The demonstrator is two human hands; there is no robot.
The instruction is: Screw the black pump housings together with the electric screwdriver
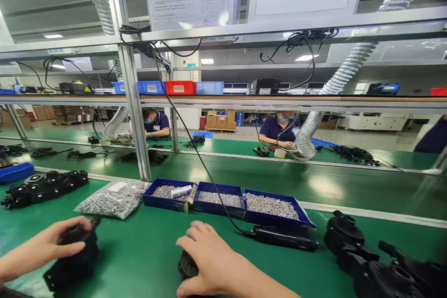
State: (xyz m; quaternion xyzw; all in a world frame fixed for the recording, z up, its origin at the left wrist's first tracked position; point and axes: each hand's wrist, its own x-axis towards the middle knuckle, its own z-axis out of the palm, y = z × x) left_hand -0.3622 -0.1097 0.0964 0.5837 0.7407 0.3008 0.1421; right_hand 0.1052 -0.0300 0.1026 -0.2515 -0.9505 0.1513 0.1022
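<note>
My left hand [66, 242] is wrapped round a black plastic housing [75, 265] at the lower left, slightly blurred. At the bottom centre, my right hand [206, 258] closes over a round black part [187, 267], mostly hidden under the palm. Beyond my hands stand three blue bins, a left one [164, 203], a middle one [218, 209] and a right one [272, 219], holding small metal screws. A white tube [180, 191] lies in the left bin. A black corded electric screwdriver [286, 237] lies in front of the right bin.
Several black housings [387, 274] sit at the right edge, and more black parts [49, 188] at the left. A clear bag of screws [113, 199] lies beside the metal post [134, 111]. The screwdriver's cable hangs across the middle. Two people work at the bench beyond.
</note>
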